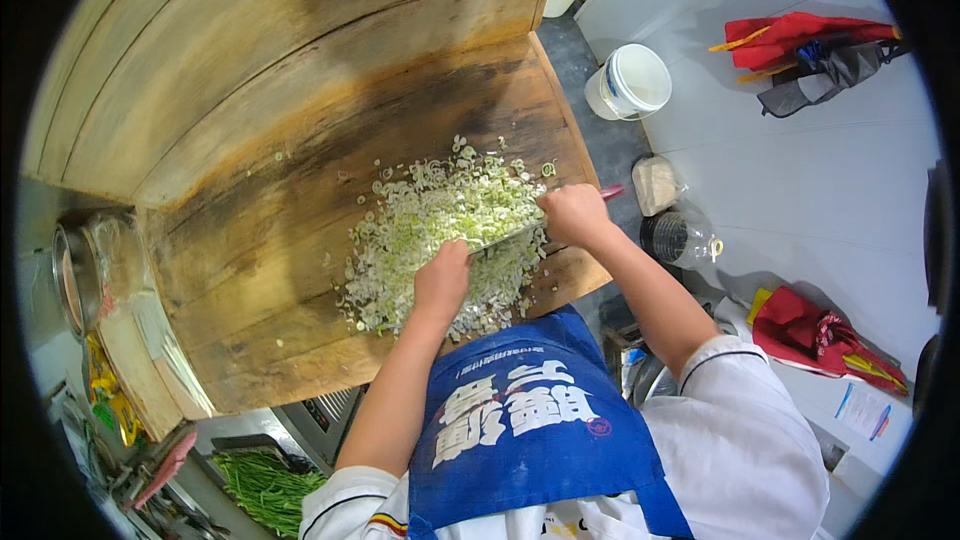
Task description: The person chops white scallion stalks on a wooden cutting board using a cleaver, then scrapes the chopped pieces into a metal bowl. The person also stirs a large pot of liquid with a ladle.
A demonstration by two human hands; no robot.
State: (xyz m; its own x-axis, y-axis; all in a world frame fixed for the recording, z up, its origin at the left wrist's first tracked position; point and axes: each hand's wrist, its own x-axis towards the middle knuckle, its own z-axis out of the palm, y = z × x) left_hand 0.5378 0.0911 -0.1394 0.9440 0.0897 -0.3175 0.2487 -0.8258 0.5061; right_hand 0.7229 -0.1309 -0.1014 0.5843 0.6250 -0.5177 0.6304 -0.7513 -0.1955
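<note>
A broad heap of chopped scallion or leek (420,217), white with pale green bits, lies on a wooden chopping surface (255,300). My right hand (576,214) is wrapped around the handle end of a kitchen knife (504,241), and a reddish piece pokes out beyond that fist. At the blade's other end, my left hand (442,277) grips near the tip. The blade spans slantwise between both hands, over the heap. Chopped pieces lie on both sides of it. Its cutting edge cannot be made out clearly.
A tall wooden panel (315,37) rises behind the board. White buckets (619,86) and a large clear plastic bottle (679,240) stand right of it. Red bags or cloths (825,334) hang on the white wall. Green stalks (262,484) and a metal bowl (71,281) are at left.
</note>
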